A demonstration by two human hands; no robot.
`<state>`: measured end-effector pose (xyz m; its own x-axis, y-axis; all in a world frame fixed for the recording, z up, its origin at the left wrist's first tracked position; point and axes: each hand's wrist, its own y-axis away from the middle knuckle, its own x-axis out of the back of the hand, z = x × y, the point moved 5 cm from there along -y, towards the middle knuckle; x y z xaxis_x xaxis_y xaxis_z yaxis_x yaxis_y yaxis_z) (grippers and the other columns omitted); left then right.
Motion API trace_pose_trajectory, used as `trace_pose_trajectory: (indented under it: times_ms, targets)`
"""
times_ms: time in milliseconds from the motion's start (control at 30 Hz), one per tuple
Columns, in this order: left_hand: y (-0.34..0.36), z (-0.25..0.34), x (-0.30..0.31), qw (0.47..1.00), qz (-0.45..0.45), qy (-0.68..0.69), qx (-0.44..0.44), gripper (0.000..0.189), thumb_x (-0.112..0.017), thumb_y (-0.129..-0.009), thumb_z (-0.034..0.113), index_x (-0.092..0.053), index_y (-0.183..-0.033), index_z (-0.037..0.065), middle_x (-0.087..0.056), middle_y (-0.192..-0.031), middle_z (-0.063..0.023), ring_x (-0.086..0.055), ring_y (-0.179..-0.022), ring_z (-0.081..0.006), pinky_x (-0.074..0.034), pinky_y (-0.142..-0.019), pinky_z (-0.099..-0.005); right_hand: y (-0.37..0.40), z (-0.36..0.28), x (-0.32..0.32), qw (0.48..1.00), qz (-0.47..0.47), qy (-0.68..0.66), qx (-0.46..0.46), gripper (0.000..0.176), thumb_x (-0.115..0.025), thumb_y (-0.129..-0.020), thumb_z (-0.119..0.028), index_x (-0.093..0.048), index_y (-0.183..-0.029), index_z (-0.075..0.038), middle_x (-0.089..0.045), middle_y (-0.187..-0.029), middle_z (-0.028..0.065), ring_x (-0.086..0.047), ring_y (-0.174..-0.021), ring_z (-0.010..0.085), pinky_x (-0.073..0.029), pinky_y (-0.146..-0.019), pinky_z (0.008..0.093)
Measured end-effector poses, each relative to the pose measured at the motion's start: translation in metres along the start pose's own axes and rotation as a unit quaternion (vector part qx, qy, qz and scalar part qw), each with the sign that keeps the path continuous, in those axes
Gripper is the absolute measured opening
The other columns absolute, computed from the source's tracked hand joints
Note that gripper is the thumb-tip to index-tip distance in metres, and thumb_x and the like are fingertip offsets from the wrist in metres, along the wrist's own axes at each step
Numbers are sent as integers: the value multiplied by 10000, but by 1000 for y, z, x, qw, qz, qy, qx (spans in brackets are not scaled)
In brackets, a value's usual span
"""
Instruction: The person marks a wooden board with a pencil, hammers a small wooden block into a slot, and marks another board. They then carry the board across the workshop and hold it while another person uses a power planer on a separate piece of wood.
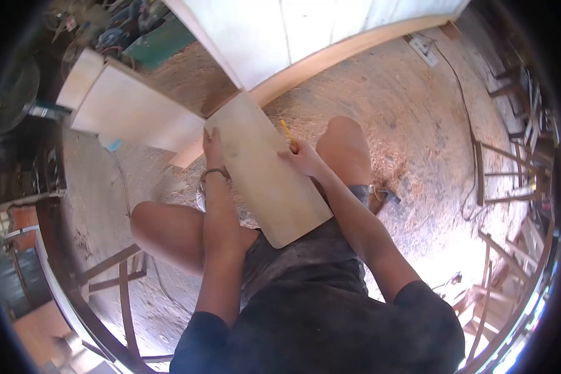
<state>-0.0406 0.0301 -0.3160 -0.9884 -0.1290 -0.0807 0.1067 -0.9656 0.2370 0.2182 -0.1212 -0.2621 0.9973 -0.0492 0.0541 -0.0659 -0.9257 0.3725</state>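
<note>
A pale rectangular wooden board (262, 168) lies slanted over my lap, its near end against my dark shorts and its far end by the corner of a large white panel. My left hand (214, 151) grips the board's left edge, thumb on top and the other fingers hidden beneath. At the right edge my right hand (302, 159) is closed around a thin yellow pencil (285, 129) that points up and away. This hand also touches the board's edge.
A large white panel with a wooden edge (330, 62) stands ahead. To the left are more pale boards (137, 106). Sawdust and a cable (464, 100) lie on the floor (417, 156). Wooden frames (511, 171) line the right side, and tools clutter the upper left.
</note>
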Motion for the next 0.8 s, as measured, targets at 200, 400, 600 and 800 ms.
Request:
trace_pose_trajectory:
  times_ms: [200,400,600,800]
  targets:
    - [-26,-36,17,998,51,-28,-27,620,-647,-949,232,-396,-1455,-26,-623,-1254,-132,-616,-1073,-173,-506,-896,-292,-16,23,0,999,6,39,-14,253,-717,-854,-229,-572,-818,-24,-517,-661,-36,-499,-601,65,-420,-524,283]
    - [-7,-10,5,999,17,11,-48,637,-657,-935,233,-398,-1459,-20,-603,-1291,-139,-601,-1122,-198,-477,-951,-302,-24,37,3,1000,6,25,-9,330,-746,-859,-232,-479,-737,-82,-478,-646,-50,-458,-587,48,-384,-503,260]
    - [-28,-38,21,987,72,-120,-75,709,-673,-908,342,-410,-1454,-26,-595,-1303,-150,-587,-1128,-253,-433,-1024,-365,2,-13,1,998,4,57,-4,344,-762,-841,-234,-484,-731,-65,-491,-651,-38,-457,-580,60,-382,-500,267]
    - [-16,-18,8,999,-17,-7,-39,532,-585,-972,205,-434,-1429,-23,-584,-1311,-125,-584,-1114,-191,-475,-958,-306,-9,12,3,999,20,38,-4,403,-761,-837,-247,-415,-680,-115,-422,-629,-77,-413,-583,37,-363,-495,261]
